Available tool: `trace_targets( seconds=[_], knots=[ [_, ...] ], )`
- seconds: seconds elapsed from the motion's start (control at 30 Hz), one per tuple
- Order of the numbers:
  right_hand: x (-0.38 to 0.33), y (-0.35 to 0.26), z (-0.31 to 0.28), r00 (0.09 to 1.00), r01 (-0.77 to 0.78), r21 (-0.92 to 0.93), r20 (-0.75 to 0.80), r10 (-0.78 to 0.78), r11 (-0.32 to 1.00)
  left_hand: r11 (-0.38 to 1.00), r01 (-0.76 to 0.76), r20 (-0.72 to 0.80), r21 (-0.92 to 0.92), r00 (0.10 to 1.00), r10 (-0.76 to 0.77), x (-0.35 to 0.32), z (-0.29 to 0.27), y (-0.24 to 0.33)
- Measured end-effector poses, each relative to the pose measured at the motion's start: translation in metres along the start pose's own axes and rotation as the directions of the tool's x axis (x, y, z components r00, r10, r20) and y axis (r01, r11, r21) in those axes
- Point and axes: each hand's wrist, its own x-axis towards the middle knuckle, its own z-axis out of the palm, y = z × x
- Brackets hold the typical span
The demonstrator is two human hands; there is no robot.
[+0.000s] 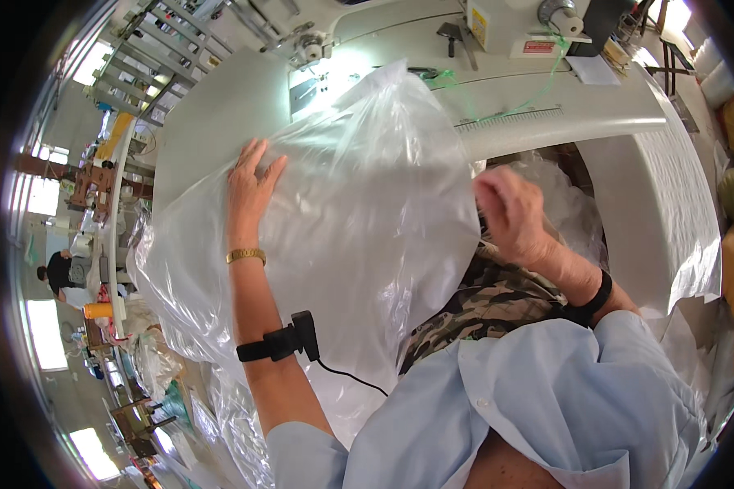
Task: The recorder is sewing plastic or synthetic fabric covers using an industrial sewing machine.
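Hands first: the left hand lies flat and open, fingers spread, pressed on the upper left side of a large clear plastic bag. The right hand is at the bag's right edge, fingers curled loosely inward; motion blur hides whether they pinch the film, so I cannot tell if it grips. The two hands are well apart, with the bag's bulk between them.

The bag is crumpled and puffed, draped over the near edge of the white bench and spilling down toward the person's lap and lower left. A gold bracelet circles the left wrist, and further up the forearm sits a black strap with a small device, its cable trailing down across the plastic. A black band wraps the right wrist. The person wears a pale blue shirt; camouflage-patterned cloth shows just below the bag.

Beyond the bag, on the bench, stands a white sewing machine with green thread running from it. Far left, another person in dark clothing sits at a distant workstation.
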Motion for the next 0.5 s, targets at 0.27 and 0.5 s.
trace_targets(
  seconds=[0.27,0.5],
  knots=[
    [-0.008,-0.025,0.079,0.353,-0.935,0.324,0.837,0.417,0.141,1.0,-0.003,-0.035,-0.01,0.999,0.002,0.002,0.001,0.006],
    [0.01,-0.022,0.036,0.509,-0.859,0.511,0.846,0.158,0.028,0.999,0.031,-0.047,-0.045,0.998,-0.034,-0.002,0.004,-0.001]
  ],
)
